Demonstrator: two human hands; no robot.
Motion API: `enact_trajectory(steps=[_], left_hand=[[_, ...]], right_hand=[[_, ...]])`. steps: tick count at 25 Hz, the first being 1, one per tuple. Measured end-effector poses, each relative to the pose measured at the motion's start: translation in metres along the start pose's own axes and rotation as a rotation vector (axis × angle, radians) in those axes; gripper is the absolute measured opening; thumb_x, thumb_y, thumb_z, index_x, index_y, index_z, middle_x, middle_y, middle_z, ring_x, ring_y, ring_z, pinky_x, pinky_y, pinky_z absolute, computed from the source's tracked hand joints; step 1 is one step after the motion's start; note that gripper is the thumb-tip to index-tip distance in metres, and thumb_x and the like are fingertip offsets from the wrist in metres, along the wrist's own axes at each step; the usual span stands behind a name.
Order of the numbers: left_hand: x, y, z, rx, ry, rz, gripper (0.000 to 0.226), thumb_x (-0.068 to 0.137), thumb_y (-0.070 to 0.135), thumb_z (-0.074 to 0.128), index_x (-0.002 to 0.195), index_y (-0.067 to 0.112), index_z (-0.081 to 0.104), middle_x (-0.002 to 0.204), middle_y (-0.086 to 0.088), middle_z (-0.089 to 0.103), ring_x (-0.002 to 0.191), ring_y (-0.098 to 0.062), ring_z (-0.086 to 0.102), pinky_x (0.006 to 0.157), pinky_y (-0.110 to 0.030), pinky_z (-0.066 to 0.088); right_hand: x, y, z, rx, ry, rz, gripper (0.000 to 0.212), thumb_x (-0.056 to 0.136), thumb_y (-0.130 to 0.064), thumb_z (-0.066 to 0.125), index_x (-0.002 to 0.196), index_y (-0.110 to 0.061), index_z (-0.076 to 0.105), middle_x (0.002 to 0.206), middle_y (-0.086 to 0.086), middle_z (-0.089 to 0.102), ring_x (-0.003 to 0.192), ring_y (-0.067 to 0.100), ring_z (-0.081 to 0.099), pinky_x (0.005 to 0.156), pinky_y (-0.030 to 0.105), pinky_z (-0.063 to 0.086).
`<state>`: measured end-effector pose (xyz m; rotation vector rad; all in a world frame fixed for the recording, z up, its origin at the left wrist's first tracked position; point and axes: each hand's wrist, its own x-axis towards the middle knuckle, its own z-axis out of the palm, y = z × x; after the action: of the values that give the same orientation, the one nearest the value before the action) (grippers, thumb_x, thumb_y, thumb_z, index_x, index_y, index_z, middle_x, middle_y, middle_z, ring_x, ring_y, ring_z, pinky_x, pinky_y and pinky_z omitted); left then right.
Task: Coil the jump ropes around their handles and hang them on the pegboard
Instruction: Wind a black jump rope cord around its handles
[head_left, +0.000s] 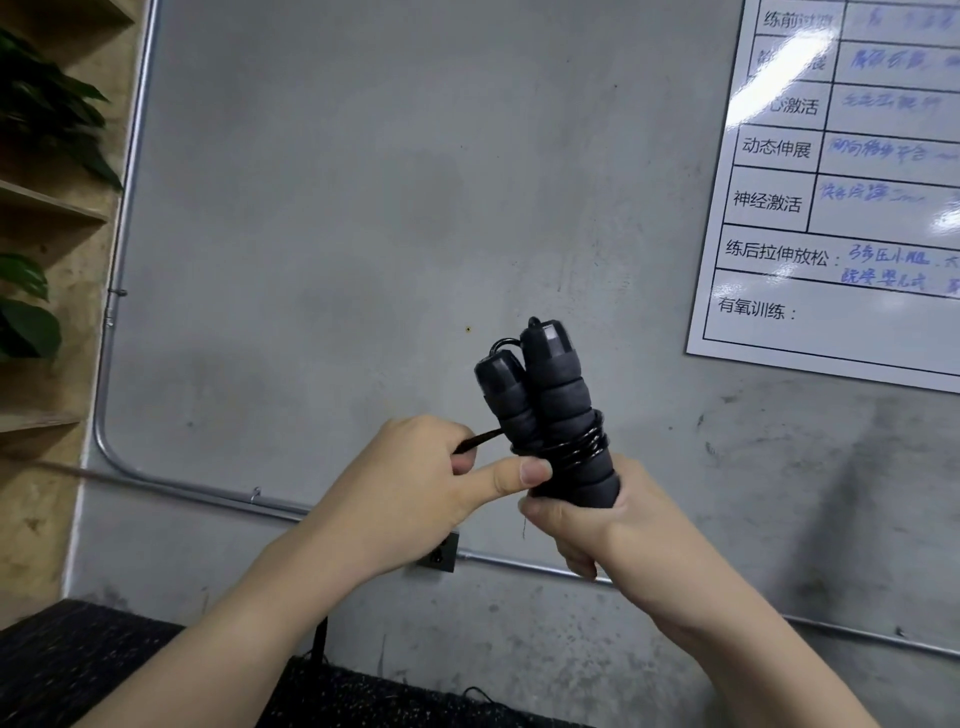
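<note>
Two black foam jump rope handles (556, 395) stand upright side by side in front of the grey wall. My right hand (587, 525) grips their lower ends. Several turns of black rope (576, 447) wrap around the middle of the handles. My left hand (415, 473) pinches a taut stretch of the rope just left of the handles, and its thumb presses against the coil. A loose length of the rope (319, 644) hangs down below my left forearm. No pegboard is in view.
A whiteboard chart (841, 197) with handwriting hangs at the upper right. Wooden shelves (47, 208) with green leaves stand at the left. A metal conduit (171, 486) and a wall socket (441, 556) run along the wall. Dark speckled flooring (78, 654) lies below.
</note>
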<state>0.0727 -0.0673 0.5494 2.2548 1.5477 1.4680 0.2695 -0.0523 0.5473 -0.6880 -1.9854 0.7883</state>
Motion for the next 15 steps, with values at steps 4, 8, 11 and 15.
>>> enact_trajectory(steps=[4, 8, 11, 15], left_hand=[[-0.004, 0.006, 0.005, 0.079, 0.04, 0.022, 0.071, 0.074, 0.088, 0.04, 0.063, 0.018, 0.033, 0.053, 0.009, 0.031, 0.05, -0.012, 0.028, 0.051, -0.031, 0.025], [-0.017, 0.022, 0.015, 0.075, 0.063, -0.031, 0.068, 0.072, 0.091, 0.038, 0.068, 0.023, 0.04, 0.058, 0.01, 0.04, 0.05, -0.009, 0.037, 0.053, -0.028, 0.032], [-0.018, 0.027, 0.016, 0.048, 0.047, -0.087, 0.078, 0.059, 0.096, 0.03, 0.066, 0.02, 0.044, 0.054, 0.01, 0.044, 0.049, -0.009, 0.042, 0.05, -0.026, 0.034], [-0.014, 0.026, 0.009, 0.04, 0.03, -0.105, 0.071, 0.07, 0.089, 0.04, 0.055, 0.02, 0.044, 0.043, 0.009, 0.044, 0.042, -0.009, 0.042, 0.044, -0.022, 0.032]], right_hand=[[0.008, 0.004, 0.005, -0.036, 0.135, 0.023, 0.033, 0.077, -0.029, 0.066, 0.079, -0.003, 0.045, 0.063, 0.004, 0.034, 0.063, 0.021, 0.029, 0.059, 0.042, 0.026], [0.015, 0.009, 0.013, -0.107, 0.163, -0.026, 0.018, 0.078, -0.015, 0.057, 0.064, -0.018, 0.046, 0.055, -0.007, 0.036, 0.054, 0.013, 0.028, 0.048, 0.023, 0.027], [0.022, 0.023, 0.03, -0.215, 0.249, -0.087, 0.017, 0.082, -0.012, 0.055, 0.069, -0.023, 0.054, 0.054, -0.01, 0.049, 0.051, 0.009, 0.039, 0.046, 0.023, 0.034], [0.023, 0.037, 0.056, -0.481, 0.389, -0.073, 0.009, 0.084, -0.029, 0.056, 0.078, -0.027, 0.049, 0.06, -0.003, 0.058, 0.057, 0.02, 0.054, 0.048, 0.035, 0.041]])
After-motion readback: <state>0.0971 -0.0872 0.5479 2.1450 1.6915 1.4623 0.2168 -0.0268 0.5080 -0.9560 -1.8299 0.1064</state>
